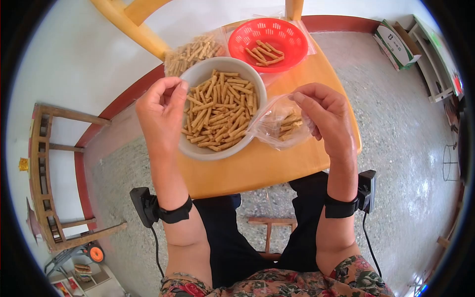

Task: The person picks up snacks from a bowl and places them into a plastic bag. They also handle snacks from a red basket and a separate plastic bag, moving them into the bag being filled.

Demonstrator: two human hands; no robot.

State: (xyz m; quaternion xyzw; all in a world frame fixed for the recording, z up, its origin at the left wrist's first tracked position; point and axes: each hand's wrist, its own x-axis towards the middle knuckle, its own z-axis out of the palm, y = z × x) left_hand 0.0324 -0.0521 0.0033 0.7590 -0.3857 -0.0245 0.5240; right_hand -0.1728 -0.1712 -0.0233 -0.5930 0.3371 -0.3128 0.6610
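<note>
Short tan sticks fill a large grey bowl [221,155] on the wooden chair seat [232,179]. My left hand [163,101] is raised at the bowl's left rim, thumb and fingers pinched; what they hold, if anything, is too small to make out. At the bowl's right, my right hand [324,111] pinches the top edge of a clear plastic bag [277,126] with some sticks inside. Behind the bowl, a red basket [242,37] holds several sticks. A filled clear bag of sticks [195,51] lies at the back left of the seat.
The chair's backrest [131,20] rises behind the seat. A wooden frame [47,173] stands at the left by the wall. At the far right are a cardboard box [397,44] and a grey shelf [431,59]. Cables hang from both wrist-strapped devices.
</note>
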